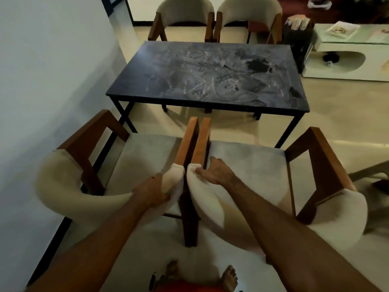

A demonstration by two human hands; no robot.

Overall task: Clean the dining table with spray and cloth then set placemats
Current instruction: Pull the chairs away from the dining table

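Observation:
The dark dining table (147, 68) stands ahead of me, its bare top covered in pale smears and streaks. Two cream chairs with wooden arms stand side by side between me and the table. My left hand (152, 191) grips the padded back of the left chair (145, 152) at its inner end. My right hand (214, 171) grips the padded back of the right chair (256, 165) at its inner end. No spray, cloth or placemat is in view.
Two more cream chairs (185, 11) (250, 11) stand at the table's far side. A white wall (52, 70) runs close on the left. A low white table (347, 51) with papers is at the right back. My bare feet (230, 277) show below.

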